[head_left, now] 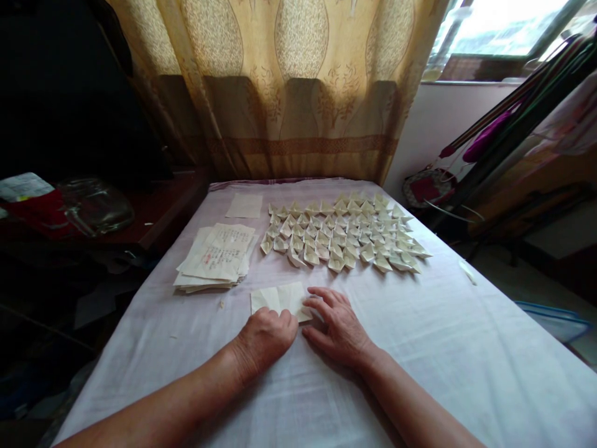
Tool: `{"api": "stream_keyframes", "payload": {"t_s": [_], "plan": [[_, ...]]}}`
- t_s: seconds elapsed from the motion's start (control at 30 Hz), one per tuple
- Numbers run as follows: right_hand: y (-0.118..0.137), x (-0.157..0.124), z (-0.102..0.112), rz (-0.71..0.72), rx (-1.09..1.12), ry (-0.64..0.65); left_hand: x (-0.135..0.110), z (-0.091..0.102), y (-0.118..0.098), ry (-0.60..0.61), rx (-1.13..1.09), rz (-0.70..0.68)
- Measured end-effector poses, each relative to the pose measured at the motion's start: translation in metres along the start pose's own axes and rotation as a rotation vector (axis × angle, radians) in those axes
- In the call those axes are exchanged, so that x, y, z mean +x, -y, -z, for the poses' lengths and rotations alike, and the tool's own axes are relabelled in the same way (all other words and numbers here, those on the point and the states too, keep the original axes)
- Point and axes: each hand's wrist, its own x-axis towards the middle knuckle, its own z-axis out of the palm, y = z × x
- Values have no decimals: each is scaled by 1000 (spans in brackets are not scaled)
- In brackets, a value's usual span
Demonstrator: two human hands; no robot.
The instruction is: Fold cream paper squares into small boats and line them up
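Note:
A creased sheet of off-white paper [280,295] lies on the bed-like surface in front of me, its near part covered by my fingers. My left hand [269,336] is closed, with its curled fingers pressed at the paper's lower edge; the fingertips are hidden. At the right edge of the sheet, my right hand [336,323] rests with its fingers apart, the fingertips touching or very near the paper. Beyond both hands stand many folded paper boats [333,233], set in close rows. To the left is a stack of paper sheets [217,252] with handwriting on the top one.
A single square sheet [244,205] lies behind the stack on the white cloth [196,379]. A small white object [467,272] is near the right edge. At the left, a dark red cabinet [161,211] holds a glass jar [100,208]. A yellow curtain [298,112] hangs behind.

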Motion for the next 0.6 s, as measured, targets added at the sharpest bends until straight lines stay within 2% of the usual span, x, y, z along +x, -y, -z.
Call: {"api": "stream_keyframes", "payload": {"t_s": [0.07,0.17,0.23,0.33,0.43,0.6], "plan": [[-3,-1,-1,38,-3,-3,-3,-1,1,-85,2,5],[-10,-1,-3,89,-25,-55,-9,0,7,-275,-55,-8],[-16,-1,-2,132,-49,-97,-14,1,13,-407,-120,-76],[-22,0,2,194,-57,-129,-22,-3,22,-520,-204,-193],[-18,0,6,267,-36,-51,-34,-11,27,-523,-219,-133],[-2,-1,9,338,31,73,-53,-12,21,-384,-253,-24]]}}
